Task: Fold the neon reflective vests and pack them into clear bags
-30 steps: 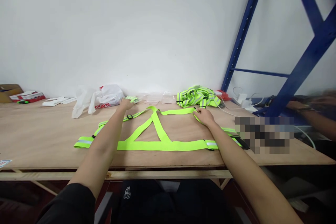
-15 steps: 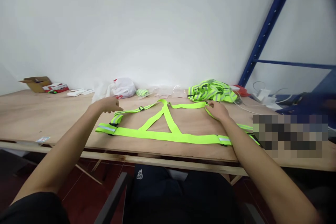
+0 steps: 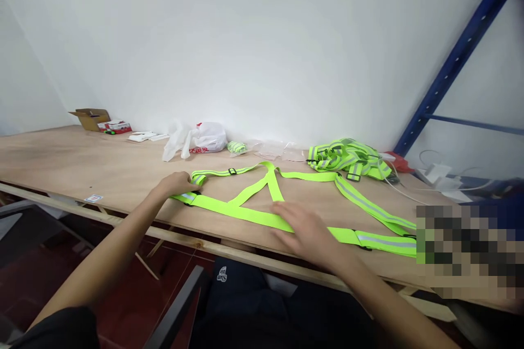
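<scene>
A neon yellow-green reflective vest (image 3: 249, 215) made of elastic straps lies spread on the wooden table, its waistband along the near side and silver stripes on its side straps. At its left end, my left hand (image 3: 177, 183) has its fingers curled round the strap by a black buckle; the fingertips are partly hidden. My right hand (image 3: 305, 229) lies over the middle of the waistband with fingers stretched out, slightly blurred. Behind, a black slider (image 3: 232, 171) sits on the left shoulder strap. The right shoulder strap bends toward the right end.
A heap of similar reflective vests (image 3: 347, 158) lies at the back right, near white cables and chargers (image 3: 436, 173). Along the wall are clear plastic bags (image 3: 280, 150), a small packed bundle (image 3: 236, 147), a white bag (image 3: 209, 137) and a cardboard box (image 3: 90, 119). A blue rack (image 3: 462, 54) stands right.
My right hand has let go of the right shoulder strap and come nearer, onto the waistband. My left hand has lowered onto the vest's left end. The view has shifted and tilted.
</scene>
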`<state>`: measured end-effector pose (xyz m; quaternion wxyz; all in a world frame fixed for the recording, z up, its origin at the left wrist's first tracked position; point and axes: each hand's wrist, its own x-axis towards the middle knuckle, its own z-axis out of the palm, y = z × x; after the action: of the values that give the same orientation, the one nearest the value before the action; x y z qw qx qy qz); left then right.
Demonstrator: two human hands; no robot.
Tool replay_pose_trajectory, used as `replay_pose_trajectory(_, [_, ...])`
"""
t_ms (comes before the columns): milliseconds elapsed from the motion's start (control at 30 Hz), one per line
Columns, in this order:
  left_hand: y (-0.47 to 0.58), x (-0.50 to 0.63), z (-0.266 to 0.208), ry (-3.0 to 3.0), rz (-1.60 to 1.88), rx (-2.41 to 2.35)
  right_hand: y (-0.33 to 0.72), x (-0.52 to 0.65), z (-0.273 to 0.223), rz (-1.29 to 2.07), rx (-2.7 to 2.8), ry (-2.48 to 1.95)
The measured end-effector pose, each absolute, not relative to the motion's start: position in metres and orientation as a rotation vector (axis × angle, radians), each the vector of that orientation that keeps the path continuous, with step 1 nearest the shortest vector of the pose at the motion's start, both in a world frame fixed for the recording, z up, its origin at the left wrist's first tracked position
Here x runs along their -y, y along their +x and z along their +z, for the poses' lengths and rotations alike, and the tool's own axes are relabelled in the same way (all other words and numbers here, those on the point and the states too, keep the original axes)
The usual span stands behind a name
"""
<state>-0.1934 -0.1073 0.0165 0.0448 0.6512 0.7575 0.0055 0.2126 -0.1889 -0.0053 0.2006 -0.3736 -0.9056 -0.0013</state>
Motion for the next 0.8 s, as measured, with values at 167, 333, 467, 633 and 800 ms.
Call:
replay_pose_trajectory(167, [-0.205, 0.107, 0.021, 1.903, 0.22, -2.208, 0.195, 0.219, -0.015, 0.308, 2.767, -1.056])
replay_pose_trajectory(333, [-0.211, 0.109, 0.03, 1.84, 0.362, -2.091, 0.203, 0.216, -0.016, 0.388, 2.725, -1.109])
replay_pose_trajectory(467, [-0.215, 0.105, 0.037, 1.885, 0.411, -2.131, 0.203, 0.217, -0.022, 0.383, 2.674, -1.097])
replay_pose_trajectory(633, [-0.208, 0.101, 0.034, 2.003, 0.353, -2.51, 0.203, 0.217, -0.027, 0.325, 2.697, -1.099])
replay_pose_trajectory(800, [-0.194, 0.106, 0.028, 2.042, 0.416, -2.39, 0.203, 0.216, -0.028, 0.315, 2.667, -1.084])
